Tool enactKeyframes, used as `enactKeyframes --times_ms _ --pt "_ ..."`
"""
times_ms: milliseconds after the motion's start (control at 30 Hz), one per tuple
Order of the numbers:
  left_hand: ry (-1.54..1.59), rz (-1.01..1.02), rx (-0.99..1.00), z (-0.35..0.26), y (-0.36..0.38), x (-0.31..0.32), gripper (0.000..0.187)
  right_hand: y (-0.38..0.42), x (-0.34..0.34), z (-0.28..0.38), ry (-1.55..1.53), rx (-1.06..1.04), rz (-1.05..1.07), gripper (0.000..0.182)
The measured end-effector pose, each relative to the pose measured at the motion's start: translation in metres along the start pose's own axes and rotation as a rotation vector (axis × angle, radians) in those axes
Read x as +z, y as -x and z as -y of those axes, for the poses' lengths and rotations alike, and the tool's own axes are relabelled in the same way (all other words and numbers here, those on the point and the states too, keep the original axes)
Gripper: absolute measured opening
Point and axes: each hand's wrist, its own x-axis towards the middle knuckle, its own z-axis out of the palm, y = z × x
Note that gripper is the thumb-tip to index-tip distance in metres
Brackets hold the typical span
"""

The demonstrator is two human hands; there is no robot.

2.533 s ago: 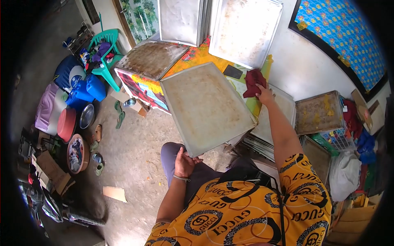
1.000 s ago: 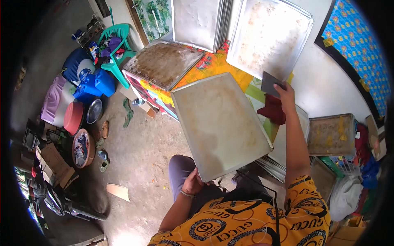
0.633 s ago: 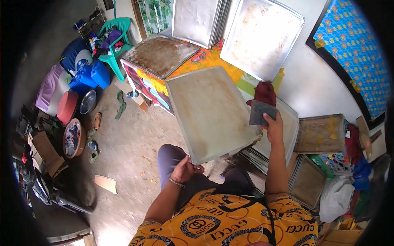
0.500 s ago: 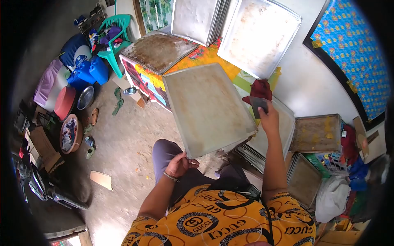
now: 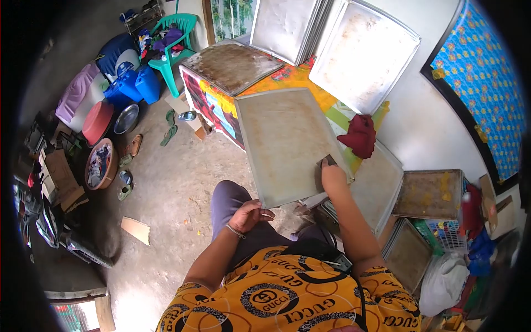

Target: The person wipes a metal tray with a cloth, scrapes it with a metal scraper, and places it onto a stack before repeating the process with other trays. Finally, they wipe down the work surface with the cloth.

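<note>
A large flat metal baking tray [image 5: 287, 141] with brownish stains leans in front of me, its far end against the cloth-covered table. My left hand [image 5: 247, 217] grips the tray's near left corner between thumb and fingers. In my right hand [image 5: 335, 181] is a dark, flat scraper [image 5: 327, 165], held against the tray's surface near its lower right edge. Beyond that hand, a dark red cloth [image 5: 359, 137] lies crumpled on the table edge. My right fingers partly hide the scraper.
A heavily browned tray [image 5: 229, 66] lies on the table [image 5: 196, 105]. Several upright trays [image 5: 285, 27] and a stained tray [image 5: 365, 55] lean at the back. More trays [image 5: 428, 193] stand at right. Slippers [image 5: 168, 133] and a cardboard piece [image 5: 135, 229] are on the floor at left.
My right hand has moved from beside the red cloth down and left onto the tray, bringing the scraper with it. The left hand stays at the tray corner. The view has shifted slightly.
</note>
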Motion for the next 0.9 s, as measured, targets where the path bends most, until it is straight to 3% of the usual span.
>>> enactKeyframes --times_ms 100,200,600,900 --pt "-0.01 0.01 0.002 -0.002 0.001 0.005 0.033 -0.002 0.028 -0.001 0.12 -0.027 -0.033 0.04" --pt "-0.028 0.007 0.007 -0.004 0.003 0.009 0.035 -0.004 0.044 0.003 0.181 0.077 -0.079 0.042" --pt "-0.058 0.021 0.008 -0.004 0.0 0.006 0.037 -0.001 0.026 0.006 0.048 0.072 0.07 0.043" --pt "-0.04 0.035 0.017 -0.005 0.003 0.01 0.033 0.001 0.04 0.003 0.168 0.049 -0.094 0.043"
